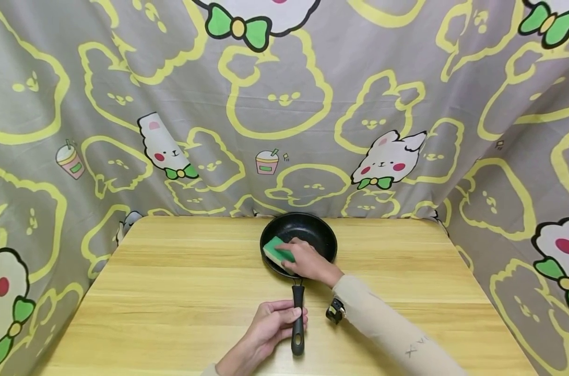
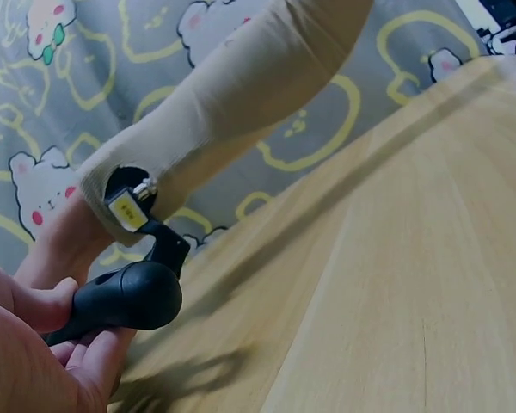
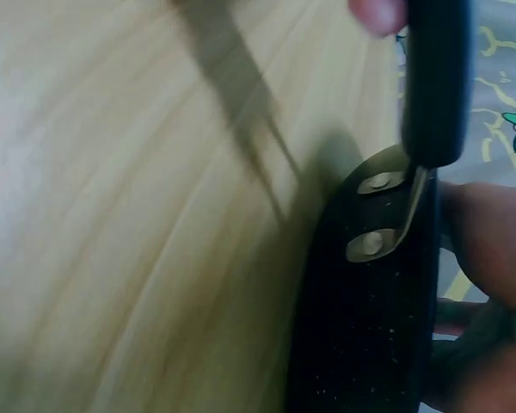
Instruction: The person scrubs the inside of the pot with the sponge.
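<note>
A black frying pan [image 1: 319,235] sits on the wooden table, its handle [image 1: 298,297] pointing toward me. My left hand [image 1: 272,326] grips that handle, with the thumb on top and fingers beneath; the left wrist view shows the handle's rounded end [image 2: 150,295] between thumb and fingers. Inside the pan, my right hand [image 1: 308,259] holds a green and pale yellow sponge [image 1: 277,249] against the left part of the pan. In the right wrist view the pan's outer wall [image 3: 361,335] with two rivets hides much of the right hand [image 3: 494,249].
The wooden table [image 1: 186,292] runs back to a grey curtain [image 1: 284,120] with yellow cartoon outlines, which also hangs at both sides. A small black camera mount [image 1: 335,310] is strapped at the right sleeve [image 1: 388,324], near the pan handle.
</note>
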{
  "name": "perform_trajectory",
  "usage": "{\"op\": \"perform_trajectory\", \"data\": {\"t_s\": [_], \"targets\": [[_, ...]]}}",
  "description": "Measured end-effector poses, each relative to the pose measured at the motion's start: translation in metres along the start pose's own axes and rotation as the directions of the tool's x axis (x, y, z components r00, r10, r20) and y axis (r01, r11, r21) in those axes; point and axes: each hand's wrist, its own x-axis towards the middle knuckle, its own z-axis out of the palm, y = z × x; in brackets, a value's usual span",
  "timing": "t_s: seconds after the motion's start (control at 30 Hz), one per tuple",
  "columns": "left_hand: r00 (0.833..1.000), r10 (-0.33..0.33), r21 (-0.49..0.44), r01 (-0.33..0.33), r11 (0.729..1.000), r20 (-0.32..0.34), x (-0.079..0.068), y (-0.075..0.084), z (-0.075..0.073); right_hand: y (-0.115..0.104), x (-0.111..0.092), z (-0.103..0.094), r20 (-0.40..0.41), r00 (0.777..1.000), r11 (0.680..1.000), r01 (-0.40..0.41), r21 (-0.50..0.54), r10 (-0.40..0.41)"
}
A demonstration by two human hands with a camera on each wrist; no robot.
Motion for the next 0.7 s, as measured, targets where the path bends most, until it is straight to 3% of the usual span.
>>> {"op": "perform_trajectory", "data": {"t_s": [0.23,0.7], "targets": [[1.0,0.0,-0.013,0.0,1.0,-0.006,0.0,-0.003,-0.001,0.006,0.01,0.004,0.005,0.999,0.994,-0.039,-0.098,0.04],[1.0,0.018,-0.023,-0.018,1.0,-0.024,-0.001,-0.002,0.0,0.022,0.025,0.0,-0.022,0.997,0.966,0.071,-0.247,-0.078]]}}
